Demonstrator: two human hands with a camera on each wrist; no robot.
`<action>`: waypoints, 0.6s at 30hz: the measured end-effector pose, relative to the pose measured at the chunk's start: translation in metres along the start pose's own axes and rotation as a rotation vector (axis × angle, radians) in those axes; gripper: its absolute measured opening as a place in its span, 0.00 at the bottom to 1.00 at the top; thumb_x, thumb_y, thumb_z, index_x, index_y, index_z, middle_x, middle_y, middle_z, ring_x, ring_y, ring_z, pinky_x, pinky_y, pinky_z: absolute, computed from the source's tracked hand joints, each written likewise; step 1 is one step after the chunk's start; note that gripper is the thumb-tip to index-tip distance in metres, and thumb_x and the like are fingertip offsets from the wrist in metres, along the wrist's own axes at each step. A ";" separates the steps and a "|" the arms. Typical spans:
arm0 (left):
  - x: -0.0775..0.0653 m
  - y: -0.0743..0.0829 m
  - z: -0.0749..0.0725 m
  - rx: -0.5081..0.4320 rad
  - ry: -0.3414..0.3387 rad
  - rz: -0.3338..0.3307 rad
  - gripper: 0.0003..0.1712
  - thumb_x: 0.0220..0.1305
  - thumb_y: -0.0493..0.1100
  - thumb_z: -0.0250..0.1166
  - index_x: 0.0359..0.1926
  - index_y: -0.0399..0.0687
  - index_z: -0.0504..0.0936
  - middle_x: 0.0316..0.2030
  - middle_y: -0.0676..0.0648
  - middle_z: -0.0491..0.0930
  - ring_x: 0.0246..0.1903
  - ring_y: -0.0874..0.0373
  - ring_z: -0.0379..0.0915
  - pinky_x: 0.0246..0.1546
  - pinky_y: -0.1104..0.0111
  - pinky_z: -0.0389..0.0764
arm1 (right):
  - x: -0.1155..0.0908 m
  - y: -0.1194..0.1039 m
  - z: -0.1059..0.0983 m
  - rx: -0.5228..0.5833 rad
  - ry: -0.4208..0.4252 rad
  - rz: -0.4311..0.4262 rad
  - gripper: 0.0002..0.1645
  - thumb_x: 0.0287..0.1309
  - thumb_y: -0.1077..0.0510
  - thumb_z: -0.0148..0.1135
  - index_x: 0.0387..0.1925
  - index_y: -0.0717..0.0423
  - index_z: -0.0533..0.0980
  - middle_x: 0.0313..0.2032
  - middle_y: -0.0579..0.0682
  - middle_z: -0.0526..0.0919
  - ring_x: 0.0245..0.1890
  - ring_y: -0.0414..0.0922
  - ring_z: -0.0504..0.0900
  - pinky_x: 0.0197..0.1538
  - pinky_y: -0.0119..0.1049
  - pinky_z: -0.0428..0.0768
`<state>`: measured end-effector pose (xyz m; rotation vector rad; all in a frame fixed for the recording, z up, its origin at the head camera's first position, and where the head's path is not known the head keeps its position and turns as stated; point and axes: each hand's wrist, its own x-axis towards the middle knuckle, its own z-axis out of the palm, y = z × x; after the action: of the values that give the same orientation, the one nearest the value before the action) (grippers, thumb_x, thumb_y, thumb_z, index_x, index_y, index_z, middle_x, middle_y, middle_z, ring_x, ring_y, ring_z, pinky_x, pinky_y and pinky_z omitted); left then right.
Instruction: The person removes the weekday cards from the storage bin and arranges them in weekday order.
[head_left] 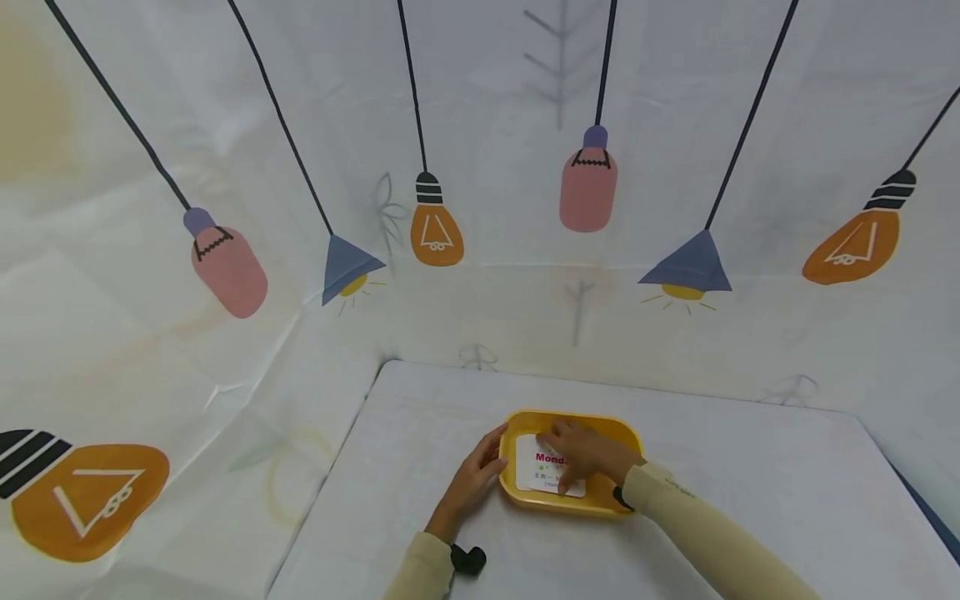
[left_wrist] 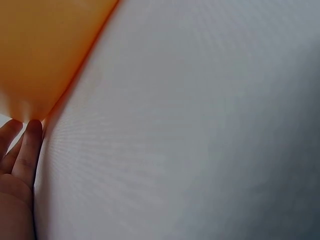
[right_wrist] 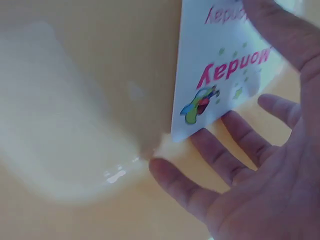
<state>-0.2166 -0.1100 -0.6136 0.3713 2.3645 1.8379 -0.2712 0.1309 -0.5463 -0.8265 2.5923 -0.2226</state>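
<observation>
A yellow plastic tray stands on the white table, and a white card with "Monday" printed in pink lies in its left part. My right hand reaches into the tray and holds this card between thumb and fingers. In the right wrist view the thumb lies over the card, while fingertips meet its opposite edge beside a small cartoon picture. My left hand is at the tray's left end. Its fairly straight fingers touch the tray's outer wall in the left wrist view.
White table surface surrounds the tray. Behind it and on the left hangs a pale cloth printed with lamps and bulbs. A black band sits at the left wrist.
</observation>
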 end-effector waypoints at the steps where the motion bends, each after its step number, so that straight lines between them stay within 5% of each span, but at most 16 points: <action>1: -0.001 0.004 -0.001 0.006 -0.009 -0.001 0.32 0.75 0.42 0.54 0.76 0.57 0.60 0.73 0.43 0.64 0.69 0.45 0.67 0.70 0.55 0.68 | 0.000 -0.001 0.001 0.003 -0.003 0.006 0.55 0.36 0.40 0.82 0.68 0.45 0.67 0.49 0.48 0.69 0.44 0.45 0.69 0.55 0.42 0.78; 7: -0.008 0.033 -0.008 0.016 -0.057 0.006 0.32 0.75 0.39 0.54 0.76 0.47 0.59 0.73 0.39 0.63 0.69 0.45 0.67 0.69 0.65 0.69 | -0.001 -0.005 0.001 -0.024 -0.012 0.022 0.59 0.37 0.40 0.81 0.71 0.49 0.64 0.54 0.51 0.67 0.49 0.48 0.70 0.61 0.45 0.77; 14: -0.010 0.035 -0.007 0.000 -0.044 0.007 0.32 0.74 0.39 0.55 0.76 0.46 0.60 0.72 0.37 0.65 0.69 0.43 0.67 0.69 0.64 0.70 | 0.001 -0.006 0.000 -0.050 -0.002 0.029 0.59 0.39 0.39 0.79 0.71 0.51 0.63 0.59 0.55 0.68 0.53 0.52 0.71 0.67 0.50 0.74; 18: -0.006 0.022 -0.004 -0.016 -0.035 0.002 0.32 0.74 0.39 0.55 0.76 0.47 0.59 0.73 0.37 0.63 0.69 0.41 0.66 0.70 0.62 0.69 | 0.002 -0.006 0.001 -0.107 0.030 0.004 0.57 0.38 0.38 0.79 0.68 0.52 0.65 0.56 0.53 0.69 0.52 0.50 0.71 0.65 0.48 0.76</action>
<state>-0.2095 -0.1106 -0.5915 0.4007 2.3257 1.8351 -0.2686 0.1248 -0.5460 -0.8605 2.6531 -0.0968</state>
